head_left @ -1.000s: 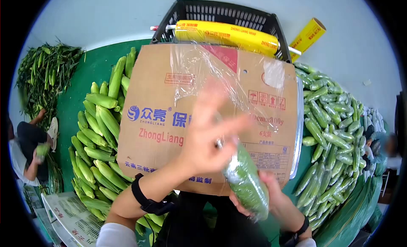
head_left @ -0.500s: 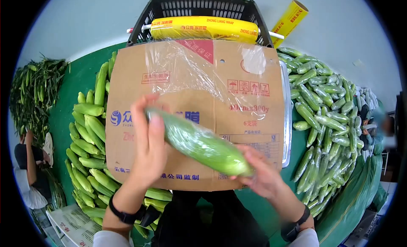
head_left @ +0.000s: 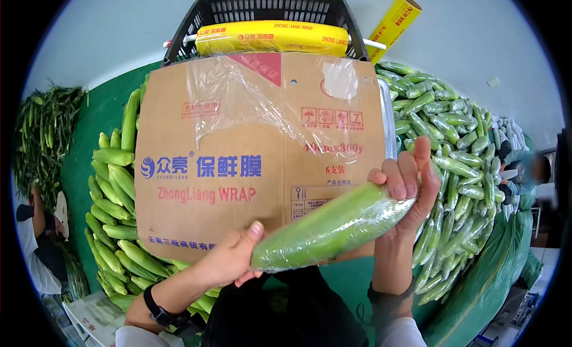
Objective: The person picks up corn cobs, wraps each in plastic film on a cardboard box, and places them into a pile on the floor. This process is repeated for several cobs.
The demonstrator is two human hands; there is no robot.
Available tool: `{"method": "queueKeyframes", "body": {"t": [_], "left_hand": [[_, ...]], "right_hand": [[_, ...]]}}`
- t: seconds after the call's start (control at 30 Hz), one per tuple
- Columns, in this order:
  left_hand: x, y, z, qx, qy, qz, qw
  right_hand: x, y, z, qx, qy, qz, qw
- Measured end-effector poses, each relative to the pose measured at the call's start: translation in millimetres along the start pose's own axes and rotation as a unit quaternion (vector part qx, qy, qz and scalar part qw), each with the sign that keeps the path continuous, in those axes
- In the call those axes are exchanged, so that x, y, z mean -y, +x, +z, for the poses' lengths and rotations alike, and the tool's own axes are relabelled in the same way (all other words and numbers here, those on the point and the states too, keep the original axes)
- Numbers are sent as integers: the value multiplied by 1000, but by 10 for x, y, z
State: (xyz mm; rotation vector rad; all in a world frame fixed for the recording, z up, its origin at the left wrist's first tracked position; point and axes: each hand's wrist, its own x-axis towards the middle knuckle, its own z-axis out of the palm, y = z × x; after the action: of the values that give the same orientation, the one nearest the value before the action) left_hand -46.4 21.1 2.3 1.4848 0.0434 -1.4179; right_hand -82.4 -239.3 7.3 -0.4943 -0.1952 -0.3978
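Observation:
A green ear of corn in clear film [head_left: 328,231] is held slanted over the lower edge of the cardboard sheet [head_left: 208,129]. Its lower left end is gripped by my left hand [head_left: 235,254], thumb on top. Around the upper right end curl the fingers of my right hand [head_left: 408,192]. Loose clear film [head_left: 238,90] stretches over the cardboard from the yellow wrap roll [head_left: 271,38], which rests on a rod across a black crate [head_left: 193,25].
Unwrapped corn [head_left: 113,198] is heaped at the left, wrapped corn [head_left: 459,168] at the right. A yellow tube [head_left: 394,25] leans by the crate. Husks [head_left: 47,132] lie far left. People sit at the far left [head_left: 44,245] and far right [head_left: 527,171].
The wrapped corn has turned so that its right end is now the higher one. My left hand has moved down, and my right hand has risen to the right. The view has shifted slightly.

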Motion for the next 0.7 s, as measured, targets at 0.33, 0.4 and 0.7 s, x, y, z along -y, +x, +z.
{"method": "queueKeyframes", "body": {"t": [0.33, 0.4, 0.7], "left_hand": [[68, 146, 63, 182, -94, 86, 975], [-114, 101, 66, 194, -68, 174, 963], [-436, 88, 77, 167, 192, 230, 939]], "right_hand": [[-168, -172, 149, -102, 10, 151, 983], [-291, -139, 247, -100, -100, 168, 976], [-349, -683, 115, -72, -142, 154, 975]]}}
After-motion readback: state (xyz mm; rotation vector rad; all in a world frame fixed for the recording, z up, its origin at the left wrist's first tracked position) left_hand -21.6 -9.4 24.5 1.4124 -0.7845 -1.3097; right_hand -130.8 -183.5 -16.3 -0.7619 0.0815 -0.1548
